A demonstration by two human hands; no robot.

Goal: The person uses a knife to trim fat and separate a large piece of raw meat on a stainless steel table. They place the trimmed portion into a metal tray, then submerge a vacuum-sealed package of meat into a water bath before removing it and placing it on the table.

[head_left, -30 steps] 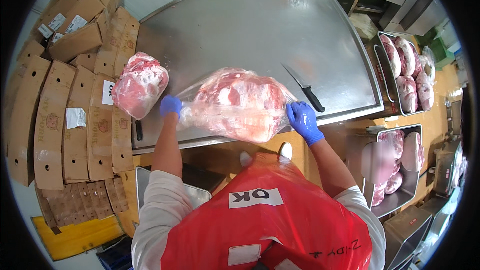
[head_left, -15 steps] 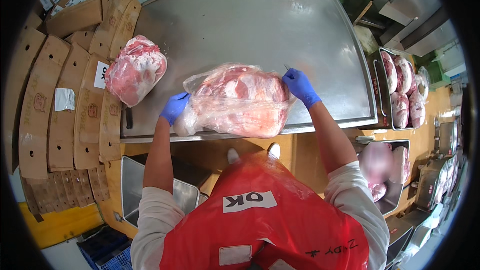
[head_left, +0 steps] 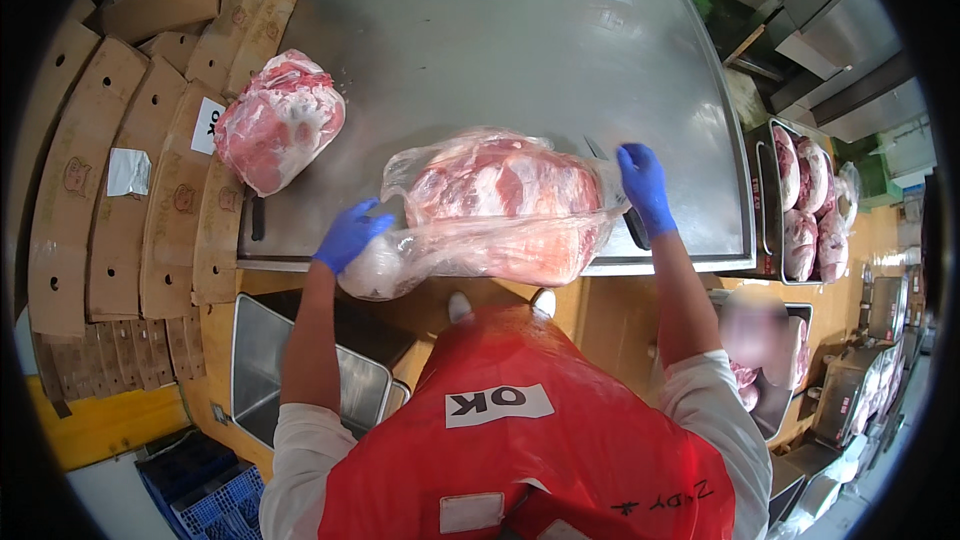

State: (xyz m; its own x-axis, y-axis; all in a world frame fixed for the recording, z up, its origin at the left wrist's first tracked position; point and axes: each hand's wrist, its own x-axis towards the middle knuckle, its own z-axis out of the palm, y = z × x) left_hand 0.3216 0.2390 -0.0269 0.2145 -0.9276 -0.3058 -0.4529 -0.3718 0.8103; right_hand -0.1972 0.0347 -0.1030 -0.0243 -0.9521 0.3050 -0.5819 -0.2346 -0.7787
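Observation:
A large cut of raw meat (head_left: pixel 510 205), loosely wrapped in clear plastic film (head_left: pixel 440 250), lies along the table's near edge. My left hand (head_left: pixel 355 235), in a blue glove, is beside the film at the narrow left end, fingers apart and holding nothing. At the right end is my right hand (head_left: pixel 645 188), also gloved, with its fingers stretched out. Next to it a knife lies on the table, its blade (head_left: pixel 596 148) pointing away and its black handle (head_left: pixel 637 230) partly hidden by the hand and film.
An unwrapped piece of meat (head_left: pixel 280 125) lies at the table's left, with a black handle (head_left: pixel 258 218) below it. Cardboard boxes (head_left: pixel 120 210) line the left side. Metal trays of meat (head_left: pixel 785 340) stand at right. A metal bin (head_left: pixel 262 370) sits below the table's left edge.
My right hand has let go of the knife, which now lies on the table, and has moved right. My left hand has opened from the film. The view has shifted slightly.

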